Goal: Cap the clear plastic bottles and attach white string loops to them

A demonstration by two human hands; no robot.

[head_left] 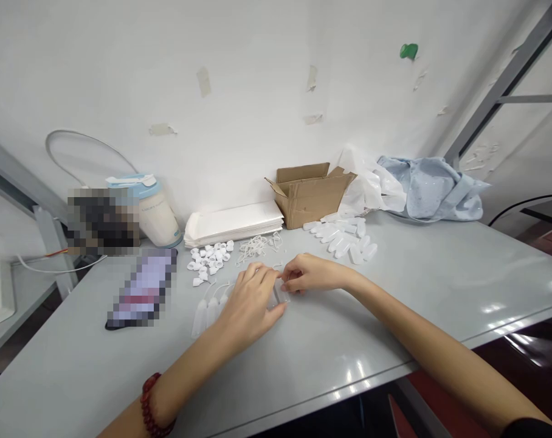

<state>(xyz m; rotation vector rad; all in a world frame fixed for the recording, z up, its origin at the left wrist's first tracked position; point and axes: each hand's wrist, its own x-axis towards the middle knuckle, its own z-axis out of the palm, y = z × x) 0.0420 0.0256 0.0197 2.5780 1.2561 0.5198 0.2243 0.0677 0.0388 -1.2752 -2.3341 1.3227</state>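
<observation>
My left hand point(255, 298) lies over a row of translucent plastic sleeves, its fingers stretched forward and its thumb apart. Left of it, several sleeves point(199, 319) with thin white loops at their tops lie side by side on the table. Close against its fingertips, my right hand point(306, 274) is closed in a pinch at the upper end of a clear sleeve point(282, 292). What exactly those pinched fingers hold is hidden. Beyond the hands are a heap of white plastic caps point(210, 258), a tangle of white loops point(255, 248) and a pile of loose translucent sleeves point(342, 237).
Along the wall stand a stack of white envelopes point(234, 222), an open cardboard box point(317, 194), a white plastic bag point(371, 182) and blue cloth point(440, 188). A blurred phone-like object point(141, 289) and a lidded cup point(157, 210) are at left. The table's front edge point(349, 389) runs nearest me.
</observation>
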